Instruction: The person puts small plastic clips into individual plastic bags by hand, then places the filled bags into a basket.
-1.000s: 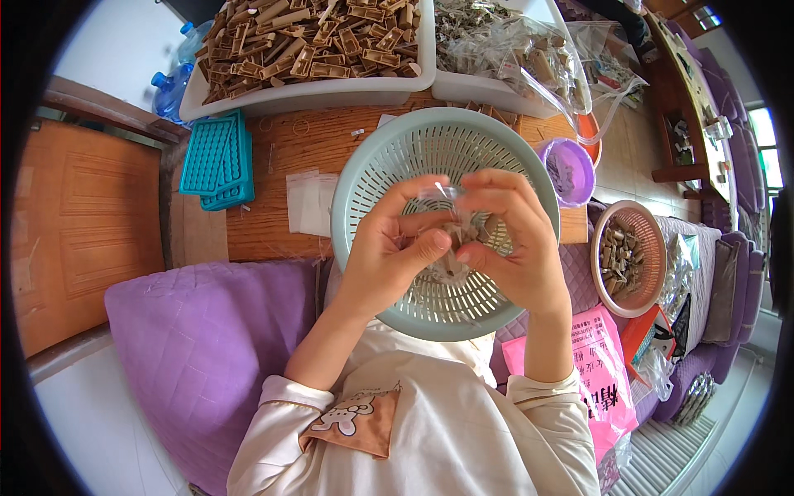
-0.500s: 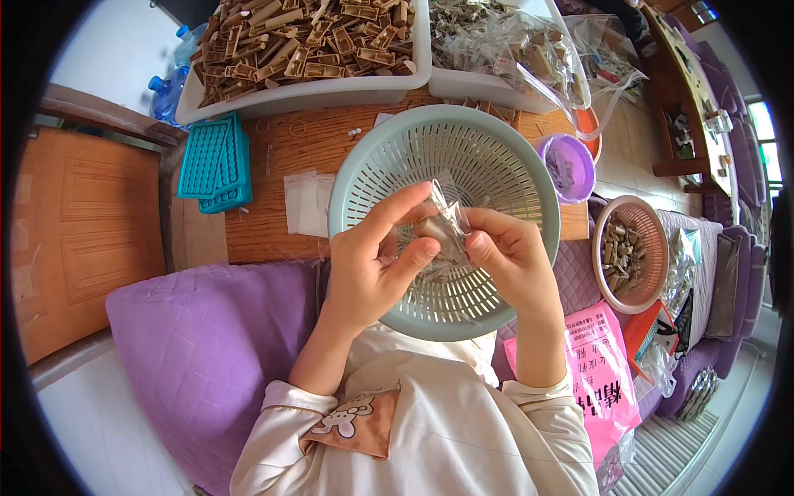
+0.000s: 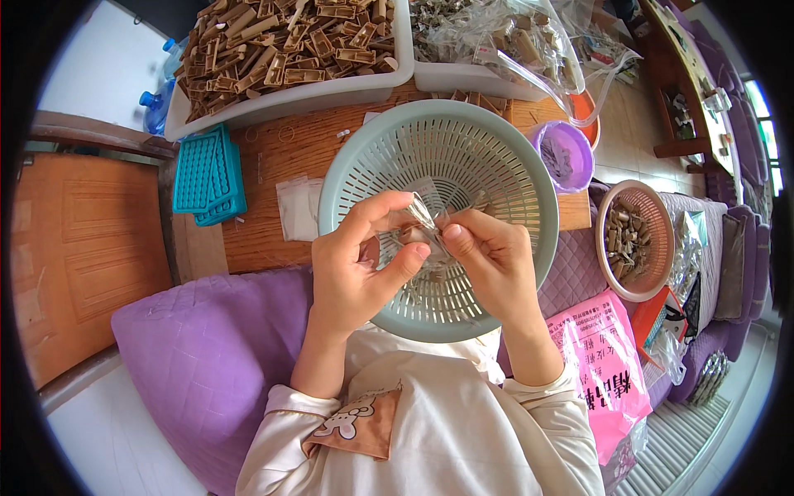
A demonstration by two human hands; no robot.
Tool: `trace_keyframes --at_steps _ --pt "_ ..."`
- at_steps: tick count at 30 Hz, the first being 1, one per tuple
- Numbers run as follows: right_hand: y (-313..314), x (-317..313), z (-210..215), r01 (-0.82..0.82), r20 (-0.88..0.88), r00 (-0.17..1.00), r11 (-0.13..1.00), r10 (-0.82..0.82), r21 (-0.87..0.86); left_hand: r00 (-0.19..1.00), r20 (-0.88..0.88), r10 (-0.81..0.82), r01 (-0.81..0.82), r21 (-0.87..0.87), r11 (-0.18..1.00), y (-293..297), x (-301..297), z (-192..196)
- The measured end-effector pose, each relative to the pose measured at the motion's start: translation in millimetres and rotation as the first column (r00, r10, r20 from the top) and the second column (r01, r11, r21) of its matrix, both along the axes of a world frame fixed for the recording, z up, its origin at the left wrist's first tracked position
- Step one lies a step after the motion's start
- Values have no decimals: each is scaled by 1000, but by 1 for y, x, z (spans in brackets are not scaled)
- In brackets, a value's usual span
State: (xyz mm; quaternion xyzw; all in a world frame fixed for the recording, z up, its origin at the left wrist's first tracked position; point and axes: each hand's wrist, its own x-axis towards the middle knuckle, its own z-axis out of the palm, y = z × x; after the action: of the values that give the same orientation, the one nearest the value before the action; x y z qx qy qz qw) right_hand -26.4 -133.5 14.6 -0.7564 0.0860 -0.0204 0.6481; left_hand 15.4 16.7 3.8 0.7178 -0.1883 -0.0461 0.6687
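Over a large grey-green slotted basket, both hands work at a small clear plastic bag. A pale, thin loop of cord or wire and a brownish piece show at the bag; which parts lie inside it I cannot tell. My left hand curls round its left side, forefinger at the loop and thumb by the brownish piece. Thumb and forefinger of my right hand pinch the bag's right side. Below the hands, more clear bags lie in the basket, partly hidden.
On the wooden table are flat clear bags, teal trays and a purple tub. Behind stand white bins, one of brown plastic parts, one of bagged parts. A pink basket and a pink bag lie right.
The hands and the small bag have shifted slightly left and down in the view, while the whole scene has tilted a little. Both hands keep their hold on the bag.
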Motion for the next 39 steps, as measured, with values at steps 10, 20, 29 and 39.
trace_keyframes --at_steps 10,20,29,39 --pt "9 4 -2 115 139 985 990 -102 -85 997 -31 67 -69 -88 994 -1 1 -6" --pt "10 6 -2 119 170 980 990 -106 -72 995 -96 39 -37 25 999 -3 2 11" --pt "8 8 4 38 -2 999 928 -40 371 997 13 -73 72 76 995 3 10 13" --pt "-4 7 -5 -96 47 995 981 90 171 981 195 0 -44 225 973 2 6 18"
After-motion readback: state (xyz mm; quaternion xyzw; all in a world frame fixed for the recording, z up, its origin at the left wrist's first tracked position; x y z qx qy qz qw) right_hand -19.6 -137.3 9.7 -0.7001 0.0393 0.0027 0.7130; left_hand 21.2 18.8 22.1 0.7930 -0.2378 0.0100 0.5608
